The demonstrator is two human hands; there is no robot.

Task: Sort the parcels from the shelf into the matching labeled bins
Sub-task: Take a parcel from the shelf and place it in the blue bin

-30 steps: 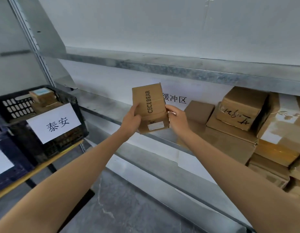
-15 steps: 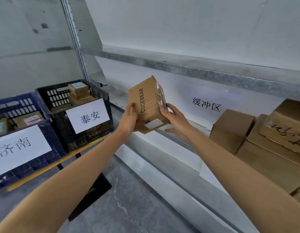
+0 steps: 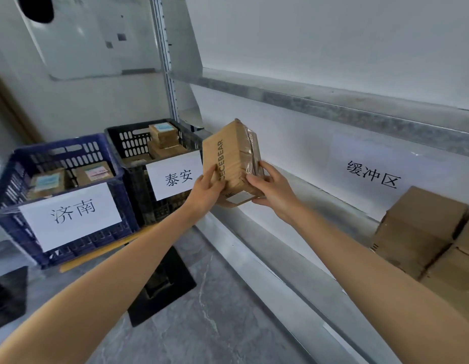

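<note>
Cardboard CECEBEAR box [image 3: 232,156] looks light and stiff. Left hand [image 3: 205,189] and right hand [image 3: 272,190] grip its lower sides; black bin [image 3: 134,179] at nine o'clock.

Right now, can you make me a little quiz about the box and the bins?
1. True or false: only one hand holds the box.
2. The blue bin and the black bin stand side by side. Which is nearer the box? A blue, B black.
3. Fill in: the box's printed word ends in ____.
Key: 1 false, the left hand and right hand both grip it. 2 B. 3 BEAR.
</note>
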